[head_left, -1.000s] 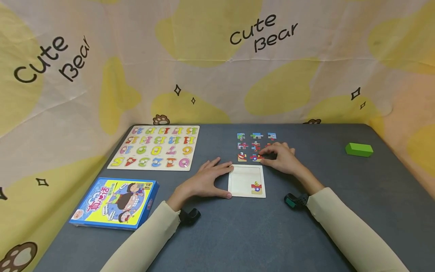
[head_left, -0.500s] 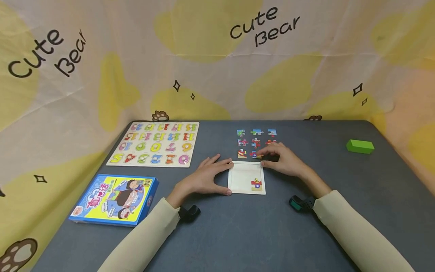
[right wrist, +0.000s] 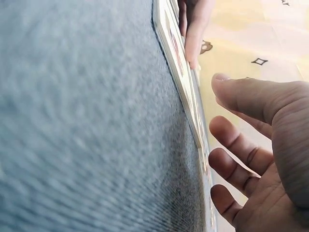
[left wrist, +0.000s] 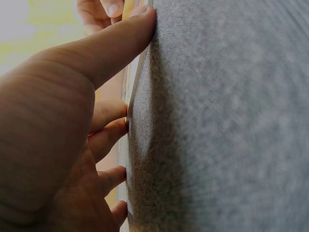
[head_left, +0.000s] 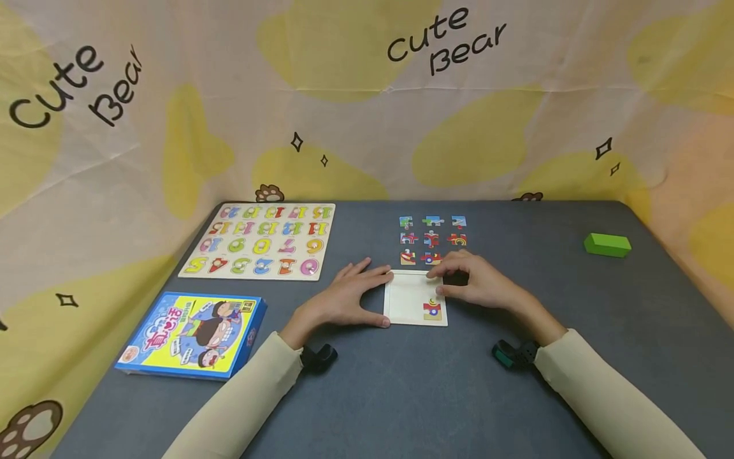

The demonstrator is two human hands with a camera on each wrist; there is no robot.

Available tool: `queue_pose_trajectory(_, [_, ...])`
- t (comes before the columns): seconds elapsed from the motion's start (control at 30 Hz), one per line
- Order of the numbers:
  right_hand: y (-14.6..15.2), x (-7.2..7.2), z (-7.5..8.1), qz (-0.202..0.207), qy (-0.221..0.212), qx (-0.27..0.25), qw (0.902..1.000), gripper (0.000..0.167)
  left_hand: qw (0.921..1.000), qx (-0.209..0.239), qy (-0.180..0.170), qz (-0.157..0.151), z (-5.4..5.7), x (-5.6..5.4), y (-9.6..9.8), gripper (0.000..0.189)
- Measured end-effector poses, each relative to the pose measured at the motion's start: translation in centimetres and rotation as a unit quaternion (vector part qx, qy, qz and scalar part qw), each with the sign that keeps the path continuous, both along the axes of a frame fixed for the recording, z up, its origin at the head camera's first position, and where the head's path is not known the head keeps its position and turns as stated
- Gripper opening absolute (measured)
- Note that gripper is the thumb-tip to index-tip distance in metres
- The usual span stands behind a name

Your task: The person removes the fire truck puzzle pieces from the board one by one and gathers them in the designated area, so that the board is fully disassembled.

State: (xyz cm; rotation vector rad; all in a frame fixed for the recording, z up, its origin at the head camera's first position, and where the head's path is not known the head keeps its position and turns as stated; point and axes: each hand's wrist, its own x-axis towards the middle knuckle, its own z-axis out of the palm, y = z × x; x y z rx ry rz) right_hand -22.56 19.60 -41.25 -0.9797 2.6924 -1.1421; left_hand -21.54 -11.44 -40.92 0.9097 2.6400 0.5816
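In the head view, a small cream puzzle tray (head_left: pixel 408 296) lies on the dark table, with one red and yellow puzzle piece (head_left: pixel 432 310) in its near right corner. My left hand (head_left: pixel 346 298) rests at the tray's left side, fingers spread and thumb and fingertips at its edge; the left wrist view shows the thumb (left wrist: pixel 120 43) touching that edge. Over the tray's far right corner is my right hand (head_left: pixel 473 278). In the right wrist view its thumb (right wrist: pixel 241 94) and fingers stand apart, with nothing seen between them. Several loose puzzle pieces (head_left: pixel 431 240) lie in rows beyond the tray.
A board of coloured numbers (head_left: pixel 275 255) lies at the back left. Nearer, a blue and yellow box (head_left: pixel 192 335) sits beside the left forearm. A green block (head_left: pixel 608 245) stands far right. A printed cloth (head_left: pixel 355 57) hangs behind the table.
My right hand has moved from the near row of loose pieces toward the tray's far right corner, uncovering the right piece of the middle row. The left hand stays at the tray's edge.
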Motion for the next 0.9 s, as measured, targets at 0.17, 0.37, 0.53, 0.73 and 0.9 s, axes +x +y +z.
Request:
queue_pose_trajectory(0.17, [-0.4,0.5,0.3,0.011,-0.01,0.019,0.9997,0.03,1.0,-0.004,0.001,0.0,0.0,0.0,0.0,0.093])
queue_pose_trajectory(0.37, [-0.6,0.8,0.1,0.038,-0.002,0.04,0.9985,0.027,1.0,-0.002,-0.003,0.0,0.1,0.0,0.0,0.093])
queue_pose_trajectory(0.53, [-0.7,1.1,0.0,0.058,0.006,0.05,0.9971,0.026,1.0,-0.004,-0.003,-0.001,0.1,0.0,0.0,0.093])
queue_pose_trajectory(0.73, [-0.7,1.4,0.1,0.069,0.007,0.065,0.9955,0.028,1.0,-0.009,0.001,-0.002,0.1,-0.1,0.0,0.093])
queue_pose_trajectory(0.9, [-0.8,1.6,0.3,0.078,0.003,0.078,0.994,0.031,1.0,-0.007,0.001,-0.003,0.1,0.0,0.0,0.093])
